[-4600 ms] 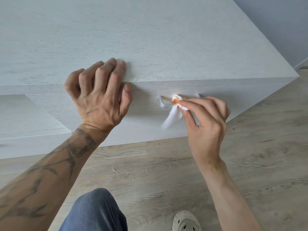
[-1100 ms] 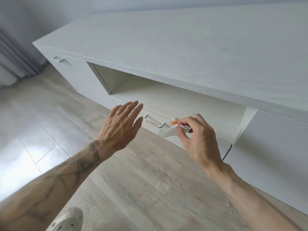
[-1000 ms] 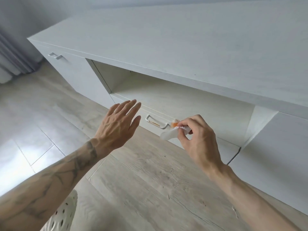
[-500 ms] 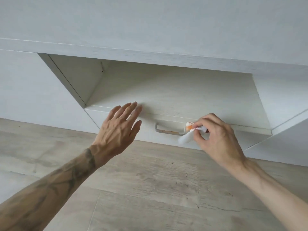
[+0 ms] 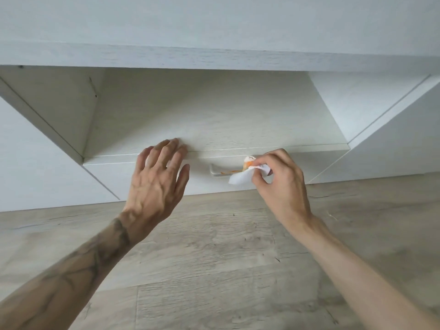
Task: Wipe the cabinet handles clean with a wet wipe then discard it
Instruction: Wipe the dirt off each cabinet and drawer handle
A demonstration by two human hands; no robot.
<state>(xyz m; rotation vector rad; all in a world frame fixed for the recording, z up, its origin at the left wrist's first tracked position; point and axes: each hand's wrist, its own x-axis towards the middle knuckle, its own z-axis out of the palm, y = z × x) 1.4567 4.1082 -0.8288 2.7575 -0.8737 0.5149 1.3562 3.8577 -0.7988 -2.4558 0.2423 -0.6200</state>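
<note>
One wet wipe (image 5: 238, 181) is pinched in the grip of the right hand (image 5: 279, 186), thumb and fingertips closed on it, and it is pressed against the right end of the metal handle (image 5: 220, 173) on the low drawer front (image 5: 204, 185). An orange stain is seen on the bunched upper part of the wipe, and an orange smear (image 5: 228, 172) is seen along the bar just left of it, so the cleaning of this handle is judged to be under way but not finished. No other handle is shown, so how many are already done cannot be told. The discarding is not yet done, and no bin is in view. The left hand (image 5: 158, 184) is held wide, nothing in its grip, with its straight, spread fingers at the top edge of the drawer, apparently steadying it. Above the drawer an open compartment (image 5: 214, 125) is seen, flanked by closed white panels, all set under the thick top board of the cabinet (image 5: 214, 57), which is finished in pale white wood grain. Below, a floor (image 5: 214, 246) of grey-brown wood-look planks is laid up to the cabinet's foot.
</note>
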